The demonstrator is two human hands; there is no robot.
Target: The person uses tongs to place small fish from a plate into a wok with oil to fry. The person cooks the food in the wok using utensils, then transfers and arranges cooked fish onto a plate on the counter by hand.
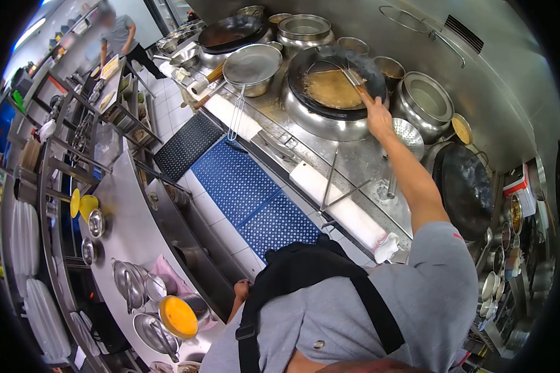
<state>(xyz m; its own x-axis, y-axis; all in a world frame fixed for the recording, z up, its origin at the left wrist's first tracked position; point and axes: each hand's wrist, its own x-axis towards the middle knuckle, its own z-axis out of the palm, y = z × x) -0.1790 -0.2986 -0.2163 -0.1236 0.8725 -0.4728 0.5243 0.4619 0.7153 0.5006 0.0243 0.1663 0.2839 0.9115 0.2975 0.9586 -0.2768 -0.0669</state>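
Note:
My right hand (378, 117) is wrapped round the handle of a wooden-handled tool (359, 89) with a pale, brush-like head; its exact kind is not clear. The head reaches into a black wok (305, 102) holding cloudy brown liquid (330, 89). Thin metal wires also show at the wok's rim. Low by my apron hangs my left hand (242, 290), fingers curled and nothing visible in it. Under my right forearm lies a perforated skimmer (407, 138) with its handle toward me.
A second dark wok (463, 186) is at the right, and a lidded steel pot (428, 99) stands behind. A wire whisk (236, 118) hangs over the range edge. On the left counter is a bowl of orange liquid (179, 317). Another person (119, 34) stands far left. Blue mats (249, 186) cover the floor.

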